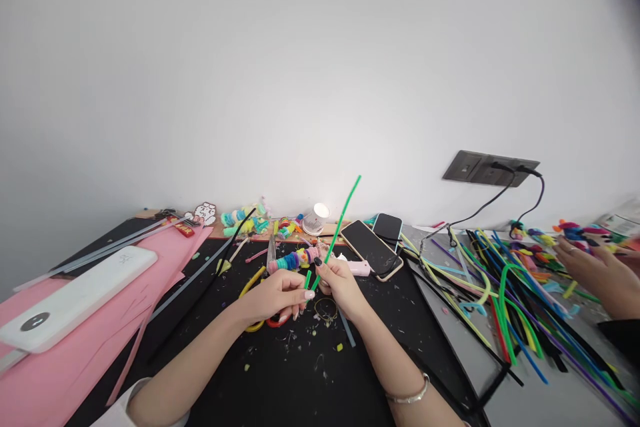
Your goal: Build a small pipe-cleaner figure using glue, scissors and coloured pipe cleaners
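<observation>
Two hands, the left hand [283, 295] and the right hand [339, 285], pinch the low part of one long, thin, fuzzy green stick [343, 220], and its tip pokes up above the right hand. Just behind them lies a bumpy, rainbow-striped fuzzy roll [291, 261]. Past that stands a small white cup [315, 221]. To their right lies a flat, black-screened phone [371, 249].

A pale sleeve [119, 410] ends near the elbow of the left arm [195, 350]. A narrow silver bangle [413, 396] encircles the right arm [383, 343]. The left hand [275, 295] bears a pale thumbnail [309, 295]; the right hand [341, 285], one black nail [319, 263].
</observation>
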Motion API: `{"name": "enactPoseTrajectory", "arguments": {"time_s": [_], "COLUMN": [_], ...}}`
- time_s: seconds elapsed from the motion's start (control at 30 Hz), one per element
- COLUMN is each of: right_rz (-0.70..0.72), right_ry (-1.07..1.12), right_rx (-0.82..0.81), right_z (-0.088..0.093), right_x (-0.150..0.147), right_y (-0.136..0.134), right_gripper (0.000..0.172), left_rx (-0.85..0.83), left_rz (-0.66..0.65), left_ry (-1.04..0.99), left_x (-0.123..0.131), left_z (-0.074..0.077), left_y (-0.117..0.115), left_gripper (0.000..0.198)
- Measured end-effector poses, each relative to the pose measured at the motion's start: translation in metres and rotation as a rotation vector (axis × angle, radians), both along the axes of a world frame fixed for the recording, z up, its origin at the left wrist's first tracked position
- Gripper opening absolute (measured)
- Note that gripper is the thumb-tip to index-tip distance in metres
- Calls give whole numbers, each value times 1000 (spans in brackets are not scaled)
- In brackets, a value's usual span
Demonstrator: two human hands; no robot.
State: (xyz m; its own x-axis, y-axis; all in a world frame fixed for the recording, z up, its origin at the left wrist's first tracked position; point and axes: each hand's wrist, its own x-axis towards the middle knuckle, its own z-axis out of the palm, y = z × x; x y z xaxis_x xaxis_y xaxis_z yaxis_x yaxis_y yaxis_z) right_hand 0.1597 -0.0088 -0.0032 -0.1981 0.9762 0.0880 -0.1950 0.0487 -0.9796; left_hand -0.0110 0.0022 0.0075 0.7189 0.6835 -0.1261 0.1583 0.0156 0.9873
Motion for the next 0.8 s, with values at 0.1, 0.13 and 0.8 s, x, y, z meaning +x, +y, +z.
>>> {"name": "enactPoseTrajectory", "arguments": {"time_s": [0.1,0.13,0.8], "right_rz": [7,21,218], "right_ry": [-4,-9,-60], "right_rx": [2,4,-63], "right_z": [1,1,1], "right_x": [-1,-1,1], "right_y": [-1,-2,-6], "right_gripper": [55,55,50], "left_rx": [-67,-89,-238], "left_rz": [-43,-68,-131], "left_ry": [0,3,14], "left_x": [-2,-3,-8], "left_z": [-1,-1,4], "left_y": [1,1,-2], "left_gripper": [43,42,39]}}
